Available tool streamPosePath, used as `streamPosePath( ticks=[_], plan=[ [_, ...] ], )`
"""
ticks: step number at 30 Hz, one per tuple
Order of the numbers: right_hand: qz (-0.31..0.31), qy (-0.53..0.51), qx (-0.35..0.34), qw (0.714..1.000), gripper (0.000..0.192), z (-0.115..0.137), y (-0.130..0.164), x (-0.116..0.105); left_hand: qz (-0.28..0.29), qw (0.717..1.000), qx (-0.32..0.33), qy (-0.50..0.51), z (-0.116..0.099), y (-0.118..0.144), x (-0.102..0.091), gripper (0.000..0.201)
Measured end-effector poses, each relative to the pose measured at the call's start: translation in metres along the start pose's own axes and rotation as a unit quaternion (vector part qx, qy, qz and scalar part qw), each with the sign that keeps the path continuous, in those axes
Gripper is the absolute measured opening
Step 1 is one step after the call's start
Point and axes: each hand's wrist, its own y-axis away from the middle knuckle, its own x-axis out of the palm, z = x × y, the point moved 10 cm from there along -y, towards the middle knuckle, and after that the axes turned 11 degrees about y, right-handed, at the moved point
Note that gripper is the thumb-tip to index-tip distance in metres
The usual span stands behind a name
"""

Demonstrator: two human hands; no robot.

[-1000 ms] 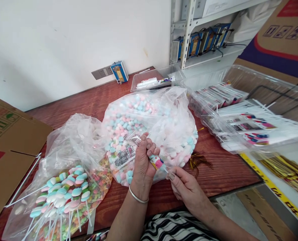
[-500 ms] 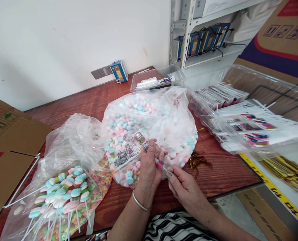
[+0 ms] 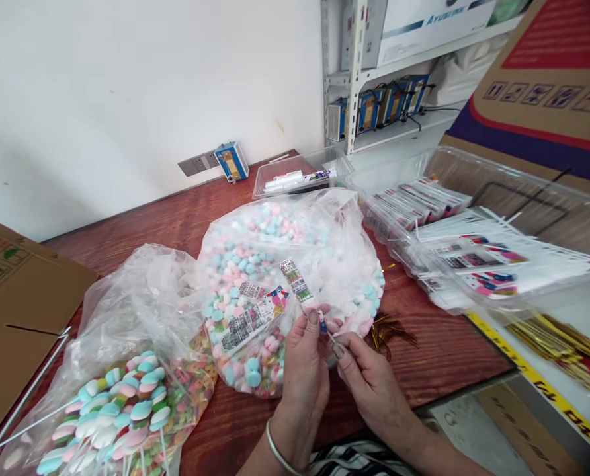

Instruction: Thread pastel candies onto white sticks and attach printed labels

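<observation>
My left hand [image 3: 305, 363] is closed on a printed clear plastic wrapper [image 3: 296, 281], which sticks up past the fingertips. Close by, the thumb and finger of my right hand [image 3: 362, 360] pinch a thin pale end at the wrapper's lower side; whether it is a stick or twisted film is too small to tell. Another printed wrapper [image 3: 250, 324] lies on a clear bag of pastel marshmallows [image 3: 248, 261] beyond my hands. To the left, marshmallow candy skewers [image 3: 121, 396] on white sticks rest on a bag of colourful gummy rings [image 3: 200, 370].
At right stands a clear plastic tray [image 3: 404, 248] of printed wrappers and white sticks. Gold twist ties [image 3: 563, 344] lie beside yellow tape [image 3: 536, 380]. Cardboard boxes [image 3: 22, 284] flank the table. Behind are a smaller tray [image 3: 260, 188], a blue device [image 3: 232, 162] and a shelf [image 3: 357, 79].
My left hand has turned and shifted slightly right, so its wrapper now points upward. My right hand stays close beside it, still pinching. The camera view has shifted a little.
</observation>
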Motion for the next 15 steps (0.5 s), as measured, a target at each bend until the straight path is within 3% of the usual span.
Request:
streamPosePath(
  ticks=[6,9,11,13,15],
  plan=[
    [0.013,-0.092,0.057,0.994,0.023,-0.011,-0.004,0.007,-0.023,0.999,0.045,-0.012,0.010,0.000,-0.010,0.032],
    [-0.036,-0.136,0.066,0.988,0.019,-0.011,-0.009,0.000,-0.014,0.997,0.053,-0.056,0.011,-0.001,-0.011,0.033],
    [-0.034,-0.239,0.099,0.966,0.023,-0.016,-0.011,0.004,-0.004,0.993,0.069,-0.095,0.007,0.000,-0.010,0.032],
    [0.019,-0.361,0.143,0.921,0.029,-0.020,-0.011,0.020,0.014,0.991,0.065,-0.117,0.003,0.000,-0.008,0.033],
    [0.089,-0.438,0.168,0.879,0.032,-0.017,-0.005,0.035,0.057,0.991,0.020,-0.116,0.003,0.001,-0.005,0.037]
  ],
)
